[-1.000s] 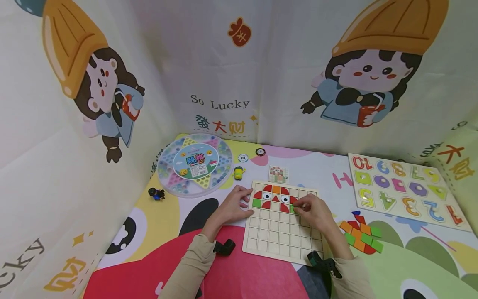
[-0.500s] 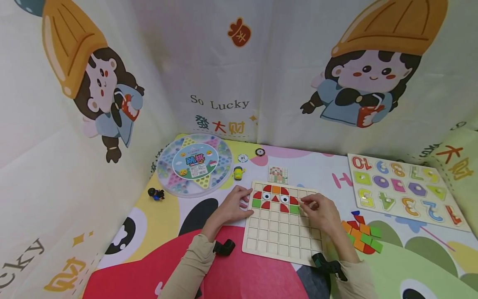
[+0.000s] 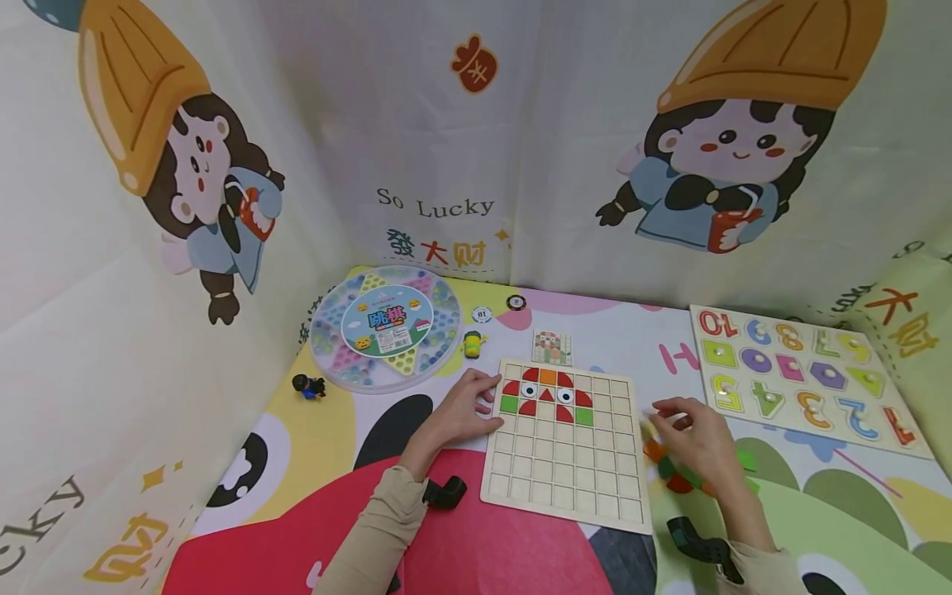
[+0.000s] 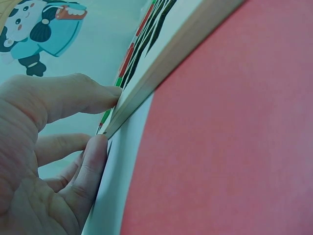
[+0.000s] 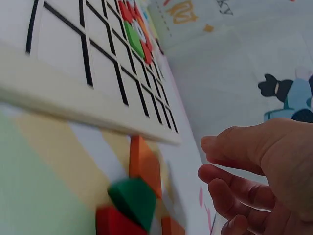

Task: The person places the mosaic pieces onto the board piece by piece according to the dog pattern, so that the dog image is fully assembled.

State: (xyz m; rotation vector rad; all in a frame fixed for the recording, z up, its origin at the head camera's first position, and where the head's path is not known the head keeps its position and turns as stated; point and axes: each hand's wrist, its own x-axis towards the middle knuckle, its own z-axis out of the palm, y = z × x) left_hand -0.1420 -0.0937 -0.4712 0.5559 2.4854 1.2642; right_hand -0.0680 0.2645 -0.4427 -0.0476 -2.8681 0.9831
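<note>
— Right hand point(image 3: 695, 438) is coming off the board point(image 3: 565, 487) and is now hovering over the loose tiles point(image 3: 673, 479) just right of it. A second ago it was setting a green tile point(image 3: 584, 416) into the grid.

— So that green one is sitting in its cell?

— Yes, at the right end of the picture in the top rows, matching the green at the left end. I'd say the step in hand is fetching the next piece.

— Is the hand holding anything?

— Nothing that I can see. In the right wrist view the fingers point(image 5: 230, 188) are gently curved and apart from the thumb, hanging above a green tile point(image 5: 133, 199) and an orange tile point(image 5: 143, 164), touching neither. The head view is blurring there.

— And the left hand point(image 3: 461, 411)?

— It is resting against the board's left edge point(image 4: 161, 73), thumb and fingers lying flat against the wood, steadying it rather than gripping.

— What is the next move asking for?

— Judging by this, lowering onto one tile, pinching it by its sides without disturbing the neighbours, then carrying it to an empty cell below the picture.
</note>
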